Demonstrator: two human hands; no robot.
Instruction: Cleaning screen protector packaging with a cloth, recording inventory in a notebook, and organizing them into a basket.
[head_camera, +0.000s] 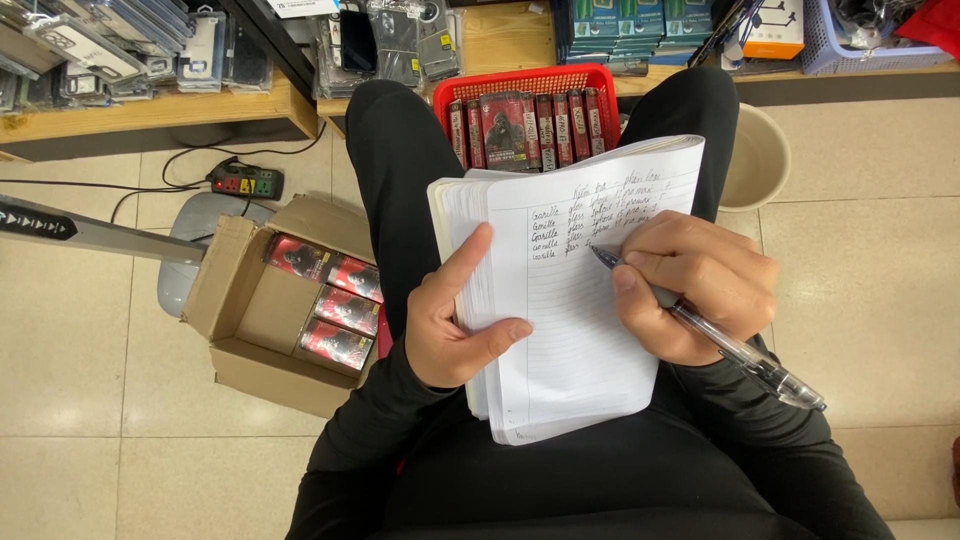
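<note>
That thick white lined-paper notebook (570, 300) sits propped on the lap, and it looks light but floppy, so the left hand (455, 325) clamps its left page edge, thumb on top. The right hand (695, 285) pinches a slick clear plastic ballpoint pen (730, 345) low near the tip, which rests on the page. A red plastic mesh basket (530, 85) of glossy boxes sits ahead.

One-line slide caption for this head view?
Seated person's left hand steadies a lined notebook while the right hand writes with a pen.

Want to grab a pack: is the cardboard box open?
Open: the cardboard box has its flaps spread, showing red packs inside.
</note>
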